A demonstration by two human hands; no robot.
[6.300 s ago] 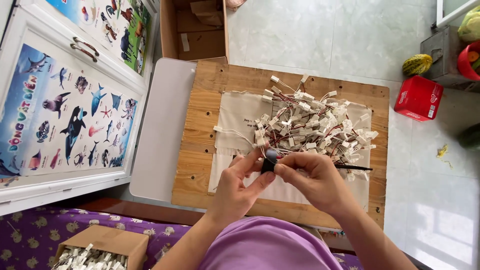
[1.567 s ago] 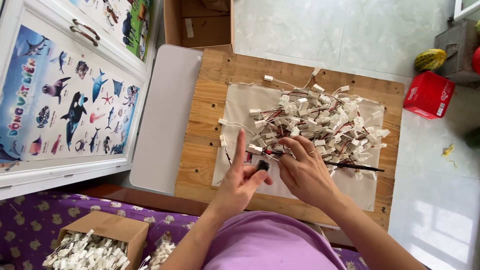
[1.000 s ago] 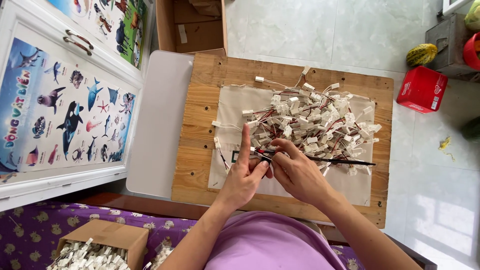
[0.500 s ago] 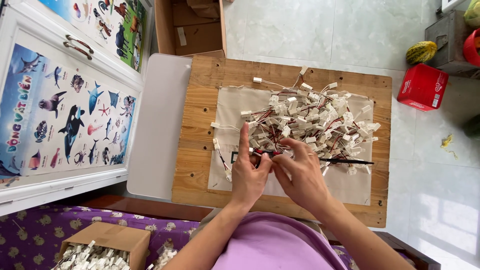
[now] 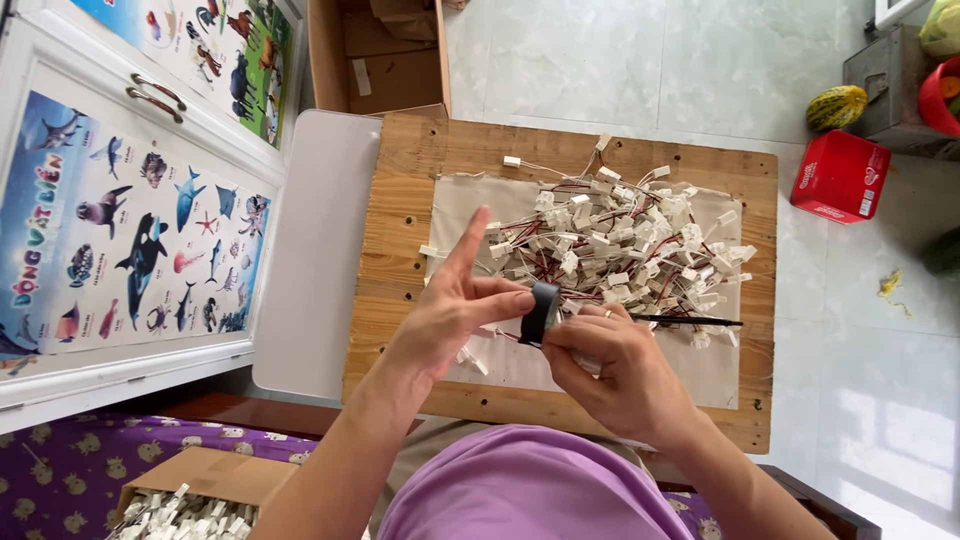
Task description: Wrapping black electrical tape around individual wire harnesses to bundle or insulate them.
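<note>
Wooden table (image 5: 400, 200), black tape roll (image 5: 541, 312) now raised between both hands

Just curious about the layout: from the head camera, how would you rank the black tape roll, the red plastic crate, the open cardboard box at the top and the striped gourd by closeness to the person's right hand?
1. Black tape roll: touching the right hand, at its fingertips.
2. Red plastic crate: on the floor, upper right of the table.
3. Open cardboard box and striped gourd: both farther, at top left and top right; too close to call.

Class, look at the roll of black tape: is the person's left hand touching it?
Touching. The head view shows the left hand with a fingertip pressed against the roll of black tape, with the right hand also gripping it from below.
</note>
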